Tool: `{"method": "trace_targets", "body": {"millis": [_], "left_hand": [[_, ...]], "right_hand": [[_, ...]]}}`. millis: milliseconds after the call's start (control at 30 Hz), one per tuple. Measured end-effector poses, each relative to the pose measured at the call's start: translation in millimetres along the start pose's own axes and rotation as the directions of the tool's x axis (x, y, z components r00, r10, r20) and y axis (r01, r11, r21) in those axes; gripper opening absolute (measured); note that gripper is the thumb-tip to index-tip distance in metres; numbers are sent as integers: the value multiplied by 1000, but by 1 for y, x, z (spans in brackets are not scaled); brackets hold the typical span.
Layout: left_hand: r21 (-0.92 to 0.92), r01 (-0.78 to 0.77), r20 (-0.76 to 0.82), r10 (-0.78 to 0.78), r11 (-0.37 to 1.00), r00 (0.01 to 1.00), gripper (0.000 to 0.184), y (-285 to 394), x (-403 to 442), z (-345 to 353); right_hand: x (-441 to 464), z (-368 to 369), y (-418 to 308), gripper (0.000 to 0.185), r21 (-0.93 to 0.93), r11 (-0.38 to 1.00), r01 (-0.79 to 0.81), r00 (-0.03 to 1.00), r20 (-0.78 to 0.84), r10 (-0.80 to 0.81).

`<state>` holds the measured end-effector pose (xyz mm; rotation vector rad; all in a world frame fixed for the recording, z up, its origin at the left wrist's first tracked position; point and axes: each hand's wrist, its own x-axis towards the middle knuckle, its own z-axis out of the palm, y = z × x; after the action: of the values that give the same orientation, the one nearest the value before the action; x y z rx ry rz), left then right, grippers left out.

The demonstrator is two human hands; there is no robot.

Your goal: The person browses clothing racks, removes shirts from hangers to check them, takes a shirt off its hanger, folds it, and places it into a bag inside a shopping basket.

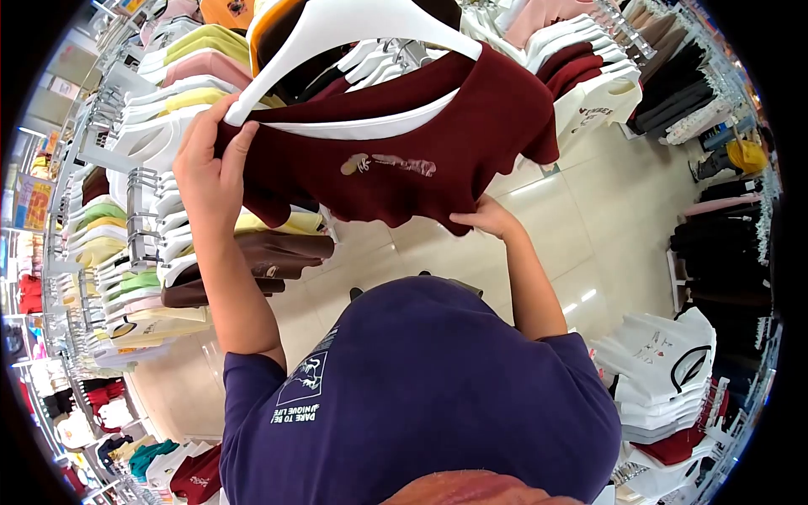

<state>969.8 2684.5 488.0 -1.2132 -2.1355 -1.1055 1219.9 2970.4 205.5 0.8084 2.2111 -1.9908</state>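
Observation:
A dark red shirt (404,160) with a small printed design on its chest hangs on a white hanger (362,21) in front of me. My left hand (210,156) is closed on the shirt's shoulder and the end of the hanger, at the upper left. Lower down, at the shirt's hem on the right, my right hand (491,219) pinches the fabric between thumb and fingers. The shirt's other shoulder sits on the right arm of the hanger.
Racks of hanging shirts (126,261) stand along the left. More shirts (581,71) hang at the upper right, with dark clothes (720,244) beyond. White shirts (661,362) hang at the lower right. Pale floor tiles (572,210) show between the racks.

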Motion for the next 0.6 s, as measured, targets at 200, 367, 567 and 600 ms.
{"method": "trace_targets", "body": {"millis": [200,367,567,600], "left_hand": [[27,-39,20,39,999,999,29,-6,-7,5],[36,-14,15,14,999,1000,29,-10,-12,8],[30,-55,16,55,998,998,29,-13,-11,13],[30,-55,14,55,998,998,29,-13,-11,14]], "right_hand": [[6,-1,-7,62,-207,953,-219,971,47,233],[-18,-4,-58,57,277,956,-95,990,-77,120],[-41,-6,-110,39,620,780,81,990,-140,8],[-41,-8,-109,35,640,763,94,992,-129,-14]]}}
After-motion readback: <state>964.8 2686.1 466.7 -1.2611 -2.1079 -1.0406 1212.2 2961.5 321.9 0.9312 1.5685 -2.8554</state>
